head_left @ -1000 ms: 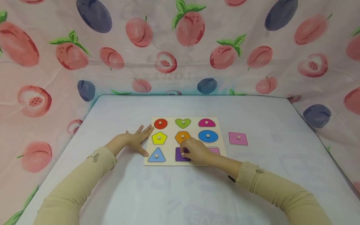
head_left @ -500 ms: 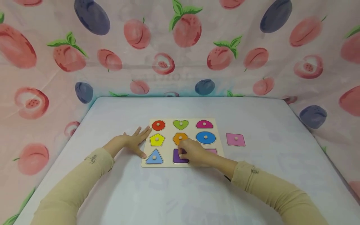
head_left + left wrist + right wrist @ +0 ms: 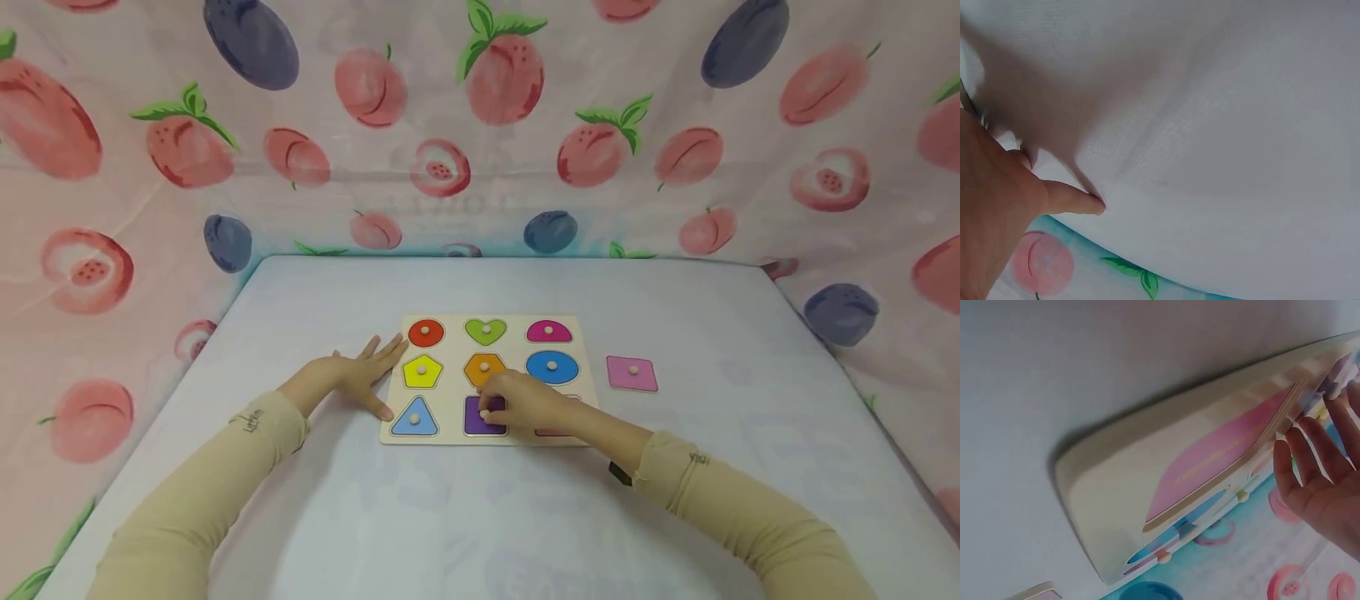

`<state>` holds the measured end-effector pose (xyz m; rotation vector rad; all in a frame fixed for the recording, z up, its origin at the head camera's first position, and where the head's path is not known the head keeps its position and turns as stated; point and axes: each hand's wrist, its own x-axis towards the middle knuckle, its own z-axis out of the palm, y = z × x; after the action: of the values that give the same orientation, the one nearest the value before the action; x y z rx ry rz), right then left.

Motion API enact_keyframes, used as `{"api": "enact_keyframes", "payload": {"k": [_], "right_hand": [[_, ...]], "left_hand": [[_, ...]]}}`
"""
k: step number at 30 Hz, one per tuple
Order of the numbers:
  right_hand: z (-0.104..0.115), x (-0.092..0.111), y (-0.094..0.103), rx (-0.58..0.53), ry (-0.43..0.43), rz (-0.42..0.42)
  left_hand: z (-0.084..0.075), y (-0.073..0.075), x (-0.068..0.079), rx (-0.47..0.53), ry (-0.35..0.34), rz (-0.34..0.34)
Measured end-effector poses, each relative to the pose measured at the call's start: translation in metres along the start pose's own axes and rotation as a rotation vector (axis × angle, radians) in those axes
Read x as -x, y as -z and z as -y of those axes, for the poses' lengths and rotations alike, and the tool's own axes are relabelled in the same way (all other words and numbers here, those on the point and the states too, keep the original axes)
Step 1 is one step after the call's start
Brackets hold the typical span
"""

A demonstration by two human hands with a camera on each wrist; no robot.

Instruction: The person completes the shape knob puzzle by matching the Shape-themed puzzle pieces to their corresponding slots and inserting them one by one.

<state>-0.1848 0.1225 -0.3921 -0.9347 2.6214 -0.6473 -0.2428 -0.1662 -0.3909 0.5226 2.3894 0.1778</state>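
Observation:
A pale wooden peg puzzle board (image 3: 452, 350) lies on the table. My right hand (image 3: 525, 402) pinches the small knob of the purple square piece (image 3: 475, 425) between thumb and finger, and the square sits in the bottom row. My left hand (image 3: 362, 380), fingers spread, rests at the board's left edge beside the yellow pentagon (image 3: 421, 377) and the light blue triangle (image 3: 415, 427). A pink parallelogram piece (image 3: 621, 377) lies off the board to the right. The right wrist view shows its pink recess (image 3: 1210, 465), with yellow lettering, close to the right hand's curled fingers.
Other knobbed pieces fill the board, among them a red circle (image 3: 420, 340), a green heart (image 3: 486, 338) and a blue oval (image 3: 536, 372). White cloth covers the table (image 3: 420, 517). A fruit-print curtain (image 3: 322, 208) encloses its back and sides.
The right wrist has shifted slightly right while its fingers stay on the purple square's knob. The left hand and the pink parallelogram have kept their places.

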Motion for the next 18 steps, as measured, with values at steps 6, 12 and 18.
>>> {"api": "enact_keyframes", "payload": {"k": [6, 12, 18], "right_hand": [[0.003, 0.010, 0.005, -0.049, -0.063, 0.062], [-0.002, 0.021, 0.011, -0.042, -0.021, 0.075], [-0.010, 0.033, 0.021, -0.022, -0.020, 0.057]], "left_hand": [[-0.002, 0.001, 0.002, 0.013, -0.005, 0.001], [0.003, -0.001, 0.002, 0.021, -0.011, -0.015], [0.004, -0.001, 0.001, 0.039, -0.029, -0.034]]}}
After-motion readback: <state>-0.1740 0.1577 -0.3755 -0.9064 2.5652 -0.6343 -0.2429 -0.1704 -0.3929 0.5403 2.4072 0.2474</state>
